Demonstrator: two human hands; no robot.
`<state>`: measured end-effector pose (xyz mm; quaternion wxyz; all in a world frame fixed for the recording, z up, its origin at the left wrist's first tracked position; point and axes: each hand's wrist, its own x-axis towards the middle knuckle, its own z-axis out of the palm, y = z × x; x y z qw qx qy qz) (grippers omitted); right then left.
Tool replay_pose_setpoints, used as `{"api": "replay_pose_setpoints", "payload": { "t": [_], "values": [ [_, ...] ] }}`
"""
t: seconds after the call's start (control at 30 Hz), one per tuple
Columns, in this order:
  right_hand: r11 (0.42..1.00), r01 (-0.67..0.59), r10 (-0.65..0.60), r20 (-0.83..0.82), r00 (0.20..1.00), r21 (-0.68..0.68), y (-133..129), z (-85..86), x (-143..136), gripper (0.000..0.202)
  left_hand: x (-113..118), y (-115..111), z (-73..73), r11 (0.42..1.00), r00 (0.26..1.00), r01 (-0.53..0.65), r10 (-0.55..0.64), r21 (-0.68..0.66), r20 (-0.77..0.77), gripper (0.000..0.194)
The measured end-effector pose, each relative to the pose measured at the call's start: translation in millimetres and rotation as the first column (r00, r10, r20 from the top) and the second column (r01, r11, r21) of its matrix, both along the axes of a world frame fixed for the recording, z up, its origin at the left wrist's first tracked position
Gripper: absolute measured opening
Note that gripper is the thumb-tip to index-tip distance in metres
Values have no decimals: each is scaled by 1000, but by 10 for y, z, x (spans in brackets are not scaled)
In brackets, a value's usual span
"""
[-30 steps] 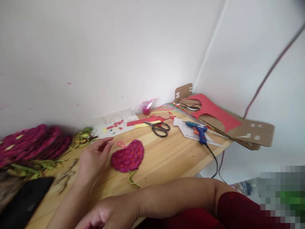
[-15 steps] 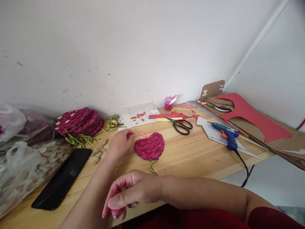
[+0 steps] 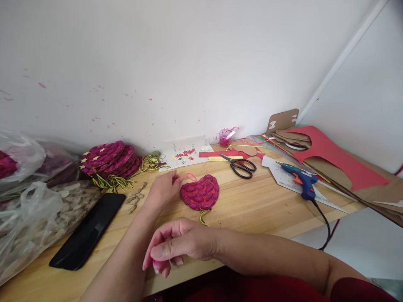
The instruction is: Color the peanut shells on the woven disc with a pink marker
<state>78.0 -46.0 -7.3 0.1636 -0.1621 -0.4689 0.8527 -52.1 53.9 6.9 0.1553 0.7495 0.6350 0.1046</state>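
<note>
A heart-shaped ornament (image 3: 200, 193), covered in magenta-dyed peanut shells, lies flat on the wooden table. It has a pink loop at its top and yellow-green yarn strands at its lower tip. Just left of the loop rests my left hand (image 3: 164, 188), fingers loosely bent, with nothing visible in it. My right hand (image 3: 184, 245) hangs above my left forearm at the table's near edge. Its pink-stained fingers are loosely curled and apart, holding nothing I can see. Several plain peanut shells (image 3: 135, 198) lie left of my left hand.
Black-handled scissors (image 3: 242, 167) and a blue glue gun (image 3: 299, 179) lie to the right. Red card (image 3: 343, 157) sits at far right. Back left stand stacked magenta ornaments (image 3: 110, 157); a black phone (image 3: 90, 230) and plastic bag of shells (image 3: 56, 214) are nearer. Star stickers lie on white paper (image 3: 170, 147).
The view has shifted slightly, so everything on the table appears a little to the right. Both hands keep nearly the same pose, and the heart ornament stays in place.
</note>
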Motion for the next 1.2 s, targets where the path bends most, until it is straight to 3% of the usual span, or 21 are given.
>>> {"api": "replay_pose_setpoints", "payload": {
  "t": [0.1,0.17,0.2,0.23,0.3,0.33,0.37,0.47,0.63,0.77,0.87,0.93,1.1,1.2],
  "values": [
    [961,190,-192,-11,981,203,117,145,162,47,6,-15,52,999,999,-14,12,-51,-50,31],
    [831,364,-406,12,914,420,201,251,389,43,10,-21,79,995,996,-17,8,-99,-86,33],
    [720,417,-526,43,850,555,238,290,531,42,12,-22,86,994,994,-16,4,-110,-106,34],
    [614,404,-613,87,785,678,272,313,684,43,13,-22,87,994,992,-10,-3,-109,-125,34],
    [347,239,-739,108,665,907,329,303,982,72,18,-20,78,996,988,-1,-13,-89,-151,36],
    [269,109,-767,144,626,957,355,273,1108,88,22,-19,71,997,987,-1,-12,-81,-159,37],
    [238,9,-785,187,591,971,378,232,1211,100,28,-18,64,997,987,0,-13,-78,-162,37],
    [263,-105,-802,278,528,959,433,92,1356,107,41,-10,58,997,987,20,-32,-76,-155,38],
    [300,-75,-791,292,537,951,479,-22,1325,103,-17,43,30,992,995,56,-64,-114,-73,39],
    [287,-39,-792,260,552,957,505,-78,1349,104,-115,104,-70,986,983,42,-12,-161,185,45],
    [288,-27,-803,257,538,957,507,-128,1362,107,-138,79,-86,936,842,50,148,-348,518,55],
    [281,-10,-811,243,532,960,505,-149,1353,107,-120,31,-42,916,727,57,234,-397,646,63],
    [247,73,-861,184,474,966,515,-161,1328,110,-55,-36,102,891,423,132,345,-434,838,81],
    [200,115,-882,128,454,973,532,-170,1332,105,-52,-26,121,884,343,181,353,-430,871,76]
  ]
}}
